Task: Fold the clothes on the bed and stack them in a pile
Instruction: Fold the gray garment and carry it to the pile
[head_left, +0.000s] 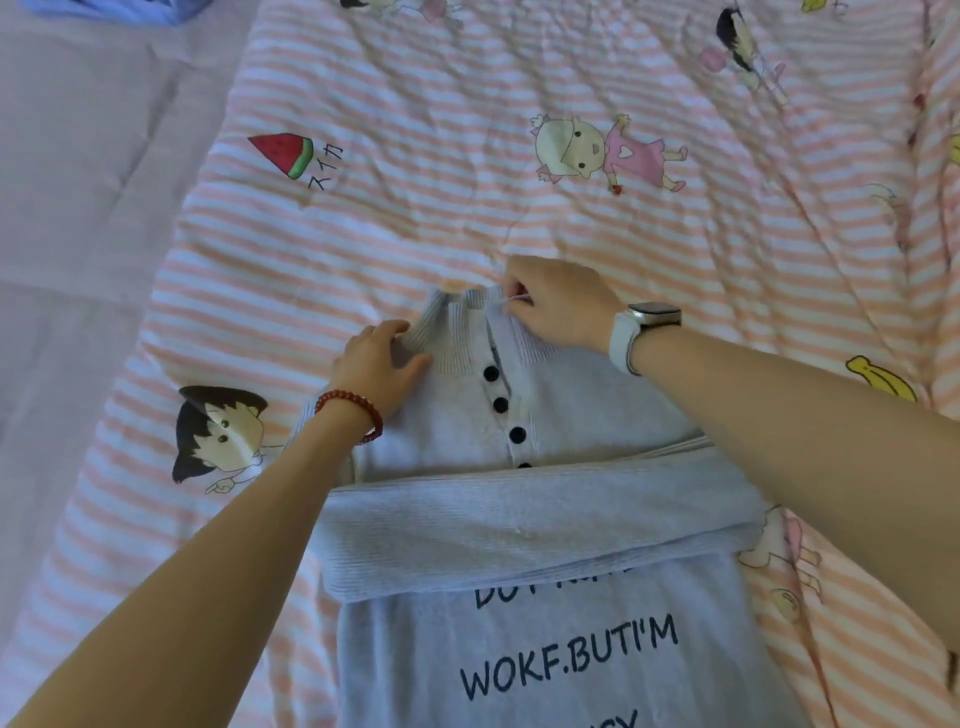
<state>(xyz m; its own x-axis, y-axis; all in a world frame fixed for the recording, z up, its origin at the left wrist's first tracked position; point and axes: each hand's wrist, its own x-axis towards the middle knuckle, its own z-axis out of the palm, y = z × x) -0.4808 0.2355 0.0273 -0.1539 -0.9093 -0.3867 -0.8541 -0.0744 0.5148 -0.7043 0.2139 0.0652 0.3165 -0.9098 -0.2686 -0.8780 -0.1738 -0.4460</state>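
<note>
Pale blue knit sweater (519, 519) lies face-up on the striped cartoon quilt (415, 182), long axis running from the viewer away to the collar (467, 325), sleeves folded across the chest; both hands sit at the far collar end. Left hand (376, 364) grips the collar's left side with curled fingers, right hand (556, 301) pinches its right edge. Blue cloth (119, 10) lies well apart at far left, nothing blocks folding toward the hem.

Head view looks steeply down, close over the bed (675, 234)
</note>
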